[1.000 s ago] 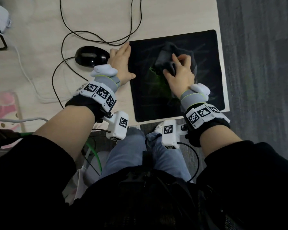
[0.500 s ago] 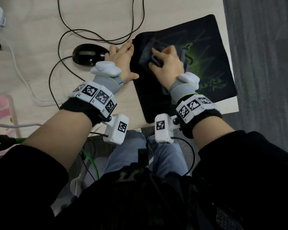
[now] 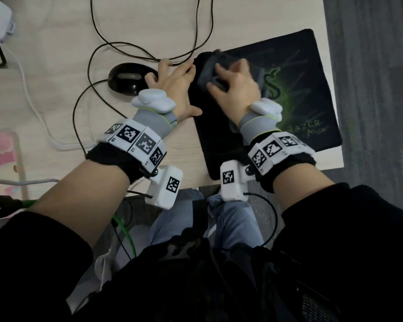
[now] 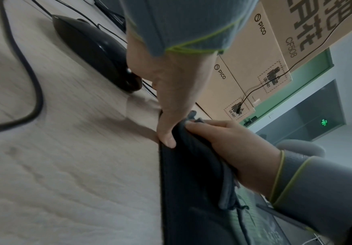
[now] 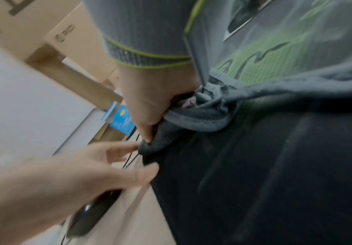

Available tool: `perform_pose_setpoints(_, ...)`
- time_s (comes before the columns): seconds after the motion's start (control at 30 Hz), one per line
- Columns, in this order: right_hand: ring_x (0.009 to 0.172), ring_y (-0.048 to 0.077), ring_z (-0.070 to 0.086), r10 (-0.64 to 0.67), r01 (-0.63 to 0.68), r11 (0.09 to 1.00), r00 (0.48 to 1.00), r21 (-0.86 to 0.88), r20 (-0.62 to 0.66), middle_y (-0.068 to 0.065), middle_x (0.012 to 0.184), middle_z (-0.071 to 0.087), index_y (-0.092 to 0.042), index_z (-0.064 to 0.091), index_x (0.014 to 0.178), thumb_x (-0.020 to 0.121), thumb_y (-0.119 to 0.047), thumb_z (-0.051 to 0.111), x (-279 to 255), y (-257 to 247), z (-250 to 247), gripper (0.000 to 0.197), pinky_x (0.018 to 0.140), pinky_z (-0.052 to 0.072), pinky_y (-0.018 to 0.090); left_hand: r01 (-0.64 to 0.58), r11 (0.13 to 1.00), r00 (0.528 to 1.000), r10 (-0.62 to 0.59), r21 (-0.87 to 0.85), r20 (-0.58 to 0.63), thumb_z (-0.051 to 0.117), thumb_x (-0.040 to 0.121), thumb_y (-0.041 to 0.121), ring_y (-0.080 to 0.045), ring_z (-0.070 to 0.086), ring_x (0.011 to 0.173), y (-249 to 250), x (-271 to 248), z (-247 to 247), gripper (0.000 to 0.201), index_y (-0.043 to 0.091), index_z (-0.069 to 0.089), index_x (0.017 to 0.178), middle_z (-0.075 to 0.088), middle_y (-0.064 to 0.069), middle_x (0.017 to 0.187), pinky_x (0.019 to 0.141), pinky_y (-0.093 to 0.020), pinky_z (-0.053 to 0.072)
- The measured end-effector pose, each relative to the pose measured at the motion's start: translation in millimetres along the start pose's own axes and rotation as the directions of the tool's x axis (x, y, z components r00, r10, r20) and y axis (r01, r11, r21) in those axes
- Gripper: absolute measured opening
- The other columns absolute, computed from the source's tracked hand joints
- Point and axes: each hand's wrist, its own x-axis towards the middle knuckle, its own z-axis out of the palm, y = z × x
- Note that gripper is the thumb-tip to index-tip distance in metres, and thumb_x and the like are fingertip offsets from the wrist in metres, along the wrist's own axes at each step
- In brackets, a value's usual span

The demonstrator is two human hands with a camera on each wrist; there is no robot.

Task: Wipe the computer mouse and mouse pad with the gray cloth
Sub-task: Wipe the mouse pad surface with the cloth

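Note:
A black mouse pad (image 3: 310, 105) with a green logo lies askew at the desk's right edge. My right hand (image 3: 235, 87) grips the bunched gray cloth (image 3: 209, 68) and presses it on the pad's upper left part. In the right wrist view the gray cloth (image 5: 204, 116) is pinched under the thumb. My left hand (image 3: 175, 87) lies flat with spread fingers on the desk, its thumb on the pad's left edge (image 4: 162, 165). The black wired mouse (image 3: 128, 79) sits on the desk just left of the left hand, also in the left wrist view as the mouse (image 4: 91, 48).
Black cables (image 3: 147, 56) loop over the pale wooden desk (image 3: 56, 66) behind the mouse, and a white cable (image 3: 33, 108) runs at the left. A pink item (image 3: 0, 154) lies at the left edge. Cardboard boxes (image 4: 250, 54) stand beyond the desk. Gray carpet (image 3: 377, 89) is right of the desk.
The right hand has swept the cloth from the pad's middle to its upper left part. The pad has turned askew on the desk. The left hand has stayed at the pad's left edge.

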Motion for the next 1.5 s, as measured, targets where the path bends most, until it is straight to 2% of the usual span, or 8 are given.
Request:
perform_pose_setpoints(0.1, 0.114, 0.024, 0.057, -0.052, 0.053, 0.998, 0.999, -0.018, 0.014, 0.004, 0.13, 0.046, -0.036, 0.053, 0.131, 0.086, -0.047, 0.056, 4.3, -1.3, 3.0, 0.047, 0.087, 0.049, 0.035, 0.007, 1.0, 1.0, -0.007, 0.004, -0.006, 0.074, 0.067, 0.05, -0.03, 0.011, 0.144, -1.3, -0.6, -0.1, 0.094, 0.025, 0.029, 0.145, 0.017, 0.017, 0.157, 0.104, -0.048, 0.022)
perform_pose_setpoints(0.3, 0.113, 0.031, 0.058, 0.241, -0.241, 0.97, 0.958, 0.017, -0.155, 0.005, 0.138, 0.041, -0.032, 0.053, 0.132, 0.091, -0.04, 0.051, 21.1, 23.0, -22.3, 0.042, 0.094, 0.047, 0.037, 0.033, 0.999, 0.999, -0.033, -0.005, 0.003, 0.073, 0.069, 0.053, -0.031, 0.002, 0.146, -3.2, -2.6, -0.6, 0.096, 0.025, 0.025, 0.147, 0.015, 0.015, 0.158, 0.11, -0.057, 0.015)
perform_pose_setpoints(0.53, 0.117, 0.021, 0.054, -0.168, 0.16, 0.976, 0.985, -0.148, -0.042, 0.0, 0.14, 0.039, -0.033, 0.052, 0.132, 0.09, -0.044, 0.05, 4.1, -0.7, 9.3, 0.043, 0.08, 0.047, 0.032, 0.031, 0.999, 0.999, -0.031, 0.009, -0.027, 0.073, 0.065, 0.056, -0.028, 0.0, 0.147, -3.0, -1.1, 1.8, 0.096, 0.028, 0.028, 0.145, 0.018, 0.017, 0.157, 0.11, -0.058, 0.012)
perform_pose_setpoints(0.77, 0.107, 0.029, 0.06, -0.011, 0.0, 0.997, 0.991, -0.08, -0.131, 0.0, 0.138, 0.038, -0.036, 0.056, 0.129, 0.091, -0.044, 0.05, 29.3, 14.8, -8.4, 0.039, 0.084, 0.048, 0.035, 0.024, 0.999, 0.998, -0.025, -0.023, -0.049, 0.071, 0.065, 0.057, -0.028, 0.0, 0.147, -6.5, -3.3, 1.4, 0.094, 0.03, 0.03, 0.145, 0.02, 0.018, 0.156, 0.111, -0.055, 0.011)
perform_pose_setpoints(0.97, 0.111, 0.018, 0.058, -0.183, 0.179, 0.981, 0.982, -0.08, -0.045, -0.004, 0.131, 0.046, -0.038, 0.059, 0.124, 0.084, -0.048, 0.058, 5.2, 7.5, 9.9, 0.041, 0.082, 0.046, 0.03, 0.033, 0.999, 0.997, -0.034, -0.022, -0.069, 0.073, 0.064, 0.057, -0.026, -0.001, 0.147, -4.3, -3.9, 1.8, 0.094, 0.029, 0.032, 0.144, 0.022, 0.018, 0.155, 0.112, -0.056, 0.01)
perform_pose_setpoints(1.17, 0.113, 0.022, 0.056, -0.106, 0.1, 0.993, 0.987, -0.059, -0.117, 0.001, 0.13, 0.046, -0.036, 0.059, 0.123, 0.089, -0.042, 0.053, 33.5, 6.4, -3.1, 0.035, 0.083, 0.044, 0.03, 0.025, 0.998, 0.996, -0.03, -0.059, -0.089, 0.072, 0.065, 0.056, -0.024, -0.001, 0.148, -7.9, -6.6, 4.1, 0.094, 0.029, 0.029, 0.145, 0.024, 0.017, 0.155, 0.114, -0.055, 0.006)
perform_pose_setpoints(1.37, 0.108, 0.02, 0.057, -0.245, 0.241, 0.967, 0.969, -0.087, -0.034, 0.001, 0.12, 0.052, -0.034, 0.063, 0.115, 0.086, -0.038, 0.056, -6.1, 6.6, 17.3, 0.031, 0.075, 0.042, 0.031, 0.05, 0.991, 0.989, -0.066, -0.124, -0.131, 0.074, 0.057, 0.055, -0.024, -0.001, 0.148, -9.2, -5.2, 8.5, 0.098, 0.032, 0.028, 0.141, 0.037, 0.008, 0.148, 0.113, -0.054, 0.004)
perform_pose_setpoints(1.5, 0.115, 0.022, 0.055, -0.188, 0.184, 0.98, 0.981, -0.079, -0.044, 0.004, 0.124, 0.051, -0.036, 0.062, 0.117, 0.088, -0.039, 0.055, 16.2, 4.4, 7.3, 0.03, 0.082, 0.04, 0.027, 0.049, 0.989, 0.987, -0.069, -0.137, -0.143, 0.071, 0.05, 0.062, -0.023, -0.001, 0.148, -12.0, -1.4, 13.6, 0.104, 0.033, 0.025, 0.138, 0.036, 0.009, 0.149, 0.112, -0.057, -0.002)
